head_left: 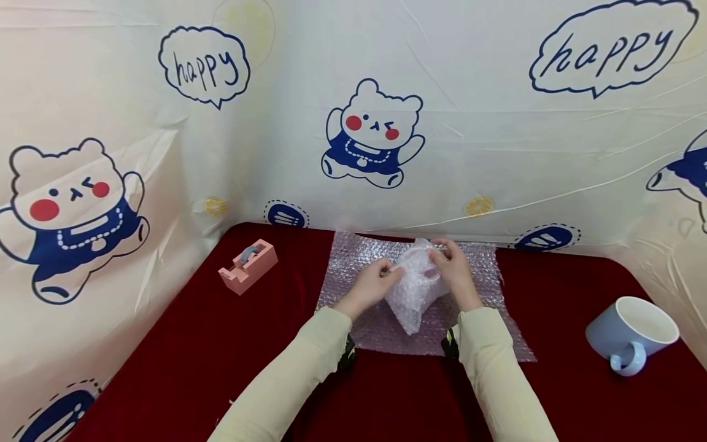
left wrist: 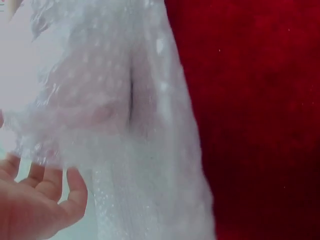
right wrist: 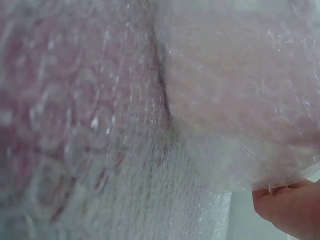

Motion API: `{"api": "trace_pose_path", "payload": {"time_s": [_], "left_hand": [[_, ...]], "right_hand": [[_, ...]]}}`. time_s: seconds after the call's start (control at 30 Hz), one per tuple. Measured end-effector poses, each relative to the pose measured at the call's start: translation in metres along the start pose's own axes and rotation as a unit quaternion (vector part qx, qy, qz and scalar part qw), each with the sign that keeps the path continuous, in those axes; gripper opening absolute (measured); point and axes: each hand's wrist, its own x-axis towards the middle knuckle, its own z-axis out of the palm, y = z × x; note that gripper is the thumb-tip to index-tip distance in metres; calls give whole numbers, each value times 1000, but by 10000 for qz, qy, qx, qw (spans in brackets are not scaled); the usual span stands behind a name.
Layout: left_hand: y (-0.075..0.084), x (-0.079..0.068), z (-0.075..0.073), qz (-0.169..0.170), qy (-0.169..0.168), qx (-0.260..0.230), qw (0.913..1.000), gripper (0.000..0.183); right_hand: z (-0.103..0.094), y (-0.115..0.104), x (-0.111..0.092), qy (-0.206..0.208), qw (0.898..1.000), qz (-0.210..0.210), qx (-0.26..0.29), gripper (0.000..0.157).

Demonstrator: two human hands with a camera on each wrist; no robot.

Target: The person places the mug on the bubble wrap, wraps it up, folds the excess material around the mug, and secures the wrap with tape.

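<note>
A bubble-wrap bundle (head_left: 411,294) stands over the middle of a flat bubble-wrap sheet (head_left: 353,267); whatever it encloses is hidden. From the left, my left hand (head_left: 371,283) pinches the bundle's wrap near its upper edge. On the far right side, my right hand (head_left: 454,270) pinches the wrap too, thumb toward the middle. In the left wrist view, curled fingers (left wrist: 75,197) show at the edge of the cloudy wrap (left wrist: 85,75). The right wrist view is mostly filled by wrap (right wrist: 240,90), with part of the hand (right wrist: 290,205) at its lower edge.
A pink tape dispenser (head_left: 250,267) with a blue-grey roll sits at the back left of the red cloth (head_left: 232,344). On the right stands a light blue mug (head_left: 629,334), handle toward me. A white printed curtain (head_left: 469,153) surrounds the table's back and sides.
</note>
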Motion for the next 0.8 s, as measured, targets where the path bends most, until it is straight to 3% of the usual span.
{"api": "trace_pose_path", "payload": {"time_s": [0.2, 0.33, 0.5, 0.8], "left_hand": [[-6, -1, 9, 639, 523, -58, 9966, 23], [-7, -1, 11, 975, 434, -120, 9942, 22], [-2, 0, 10, 712, 263, -90, 9971, 21], [1, 2, 15, 369, 679, -232, 9967, 23]], "right_hand": [[4, 1, -1, 334, 9990, -206, -221, 34], [7, 2, -1, 560, 9979, -282, -141, 27], [8, 1, -2, 756, 9965, -352, -49, 24], [8, -1, -4, 1014, 9922, -363, -629, 26]]}}
